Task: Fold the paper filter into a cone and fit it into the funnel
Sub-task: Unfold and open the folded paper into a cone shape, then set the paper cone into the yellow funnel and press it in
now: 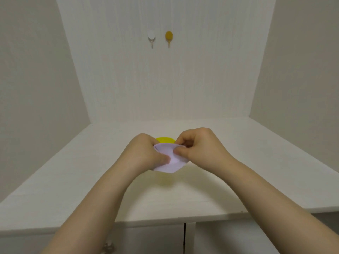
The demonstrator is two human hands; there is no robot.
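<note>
A white paper filter (169,163), folded into a partly opened cone shape, is held above the white counter between both hands. My left hand (145,153) pinches its left side with the thumb on top. My right hand (200,145) grips its upper right edge with thumb and fingers. Behind and beneath the paper sits a yellow funnel (164,139); only its far rim shows, and a yellow tint shows on the counter below the paper. The rest of the funnel is hidden by the paper and hands.
The white counter (73,180) is boxed in by white walls at left, right and back. Two hooks, one white (151,36) and one yellow (169,36), hang high on the back wall. Cabinet doors (185,237) lie below the front edge.
</note>
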